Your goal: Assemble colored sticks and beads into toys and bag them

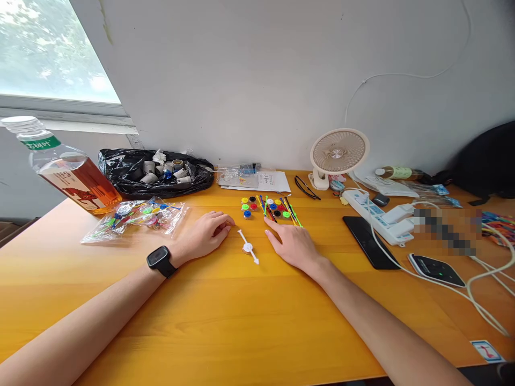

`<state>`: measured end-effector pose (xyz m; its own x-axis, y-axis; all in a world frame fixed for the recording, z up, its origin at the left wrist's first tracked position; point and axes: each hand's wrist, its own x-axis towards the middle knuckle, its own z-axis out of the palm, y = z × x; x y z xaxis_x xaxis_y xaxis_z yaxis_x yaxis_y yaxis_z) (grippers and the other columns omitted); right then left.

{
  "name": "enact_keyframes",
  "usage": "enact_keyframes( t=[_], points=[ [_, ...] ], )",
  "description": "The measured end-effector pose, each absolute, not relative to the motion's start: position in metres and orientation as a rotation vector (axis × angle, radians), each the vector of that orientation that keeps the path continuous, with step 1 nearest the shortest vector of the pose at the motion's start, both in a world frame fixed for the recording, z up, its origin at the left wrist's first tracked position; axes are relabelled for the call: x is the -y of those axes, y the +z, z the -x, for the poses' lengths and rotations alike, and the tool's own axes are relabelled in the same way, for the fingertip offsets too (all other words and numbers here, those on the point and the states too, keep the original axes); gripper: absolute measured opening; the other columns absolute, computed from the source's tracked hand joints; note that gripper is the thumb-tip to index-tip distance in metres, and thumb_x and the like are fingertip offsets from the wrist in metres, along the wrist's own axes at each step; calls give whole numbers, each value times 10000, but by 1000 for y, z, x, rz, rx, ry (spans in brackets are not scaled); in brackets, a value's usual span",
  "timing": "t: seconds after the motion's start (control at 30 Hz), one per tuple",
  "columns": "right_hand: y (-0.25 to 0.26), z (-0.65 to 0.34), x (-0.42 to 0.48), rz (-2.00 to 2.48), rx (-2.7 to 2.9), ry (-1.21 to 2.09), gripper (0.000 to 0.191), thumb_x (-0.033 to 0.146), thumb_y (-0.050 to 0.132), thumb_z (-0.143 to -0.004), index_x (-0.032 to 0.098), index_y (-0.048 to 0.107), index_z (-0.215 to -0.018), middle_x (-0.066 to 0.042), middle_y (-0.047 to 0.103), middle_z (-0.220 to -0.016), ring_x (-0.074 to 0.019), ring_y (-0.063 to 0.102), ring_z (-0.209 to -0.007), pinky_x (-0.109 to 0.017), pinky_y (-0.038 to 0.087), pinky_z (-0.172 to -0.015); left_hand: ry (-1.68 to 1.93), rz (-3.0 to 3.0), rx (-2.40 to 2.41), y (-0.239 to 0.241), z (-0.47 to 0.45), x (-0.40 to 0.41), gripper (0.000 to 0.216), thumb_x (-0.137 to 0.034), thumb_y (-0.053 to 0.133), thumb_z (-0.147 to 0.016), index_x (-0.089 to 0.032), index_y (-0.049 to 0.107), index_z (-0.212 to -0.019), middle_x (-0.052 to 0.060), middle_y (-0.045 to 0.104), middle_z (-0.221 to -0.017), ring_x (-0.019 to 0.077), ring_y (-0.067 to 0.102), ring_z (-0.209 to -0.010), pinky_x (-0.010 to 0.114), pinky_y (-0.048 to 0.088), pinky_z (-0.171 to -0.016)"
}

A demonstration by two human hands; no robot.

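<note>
My left hand (pixel 205 234) rests on the orange table (pixel 225 316), fingers loosely curled with nothing in them; a black watch (pixel 161 261) sits on its wrist. My right hand (pixel 292 244) lies flat with fingers stretched toward a pile of small coloured discs and thin sticks (pixel 270 208). Between both hands lies a white stick pushed through a white disc (pixel 248 247), touched by neither hand.
Clear bags of coloured parts (pixel 137 217), a tea bottle (pixel 66 174) and a black bag of spools (pixel 156 172) stand left. At the back are papers (pixel 257 181), glasses (pixel 306 188) and a small fan (pixel 338 155). A power strip (pixel 378 214), phones (pixel 368 241) and cables lie right.
</note>
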<state>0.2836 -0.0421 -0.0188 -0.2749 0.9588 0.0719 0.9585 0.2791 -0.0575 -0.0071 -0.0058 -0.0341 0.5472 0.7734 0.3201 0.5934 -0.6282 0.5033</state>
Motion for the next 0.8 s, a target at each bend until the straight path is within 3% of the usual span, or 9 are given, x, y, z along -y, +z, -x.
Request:
enact_keyframes(
  t=[0.33,0.5,0.6,0.8],
  points=[
    [-22,-282,46,1474,2411,51,244,318,538,-1088,232,719,-1226,-63,718,-1204,-194,724,-937,-297,465,-778,749,-2453,-1126,-32,7,6,207,-243,504,-1037,-222,701,-1100,65,703,-964,218,649,-882,318,506,-756],
    [-24,-280,46,1472,2339,51,145,295,589,-1061,207,679,-989,-42,725,-1054,-187,701,-868,-294,437,-729,734,-2458,-1137,-32,7,7,204,-247,501,-1043,-228,694,-1106,62,702,-969,221,651,-896,316,505,-763],
    [-27,-280,44,1510,2301,30,89,240,595,-1050,216,681,-1046,-36,739,-1057,-195,705,-887,-295,434,-728,729,-2460,-1138,-34,7,6,206,-253,496,-1048,-230,691,-1111,63,702,-980,224,651,-914,321,509,-776],
    [-30,-281,43,1583,2252,20,218,155,530,-1058,236,692,-1179,-42,756,-1130,-205,720,-968,-296,458,-778,717,-2459,-1137,-35,8,5,217,-266,494,-1052,-224,692,-1128,68,712,-1009,225,653,-928,335,524,-802]
  ],
)
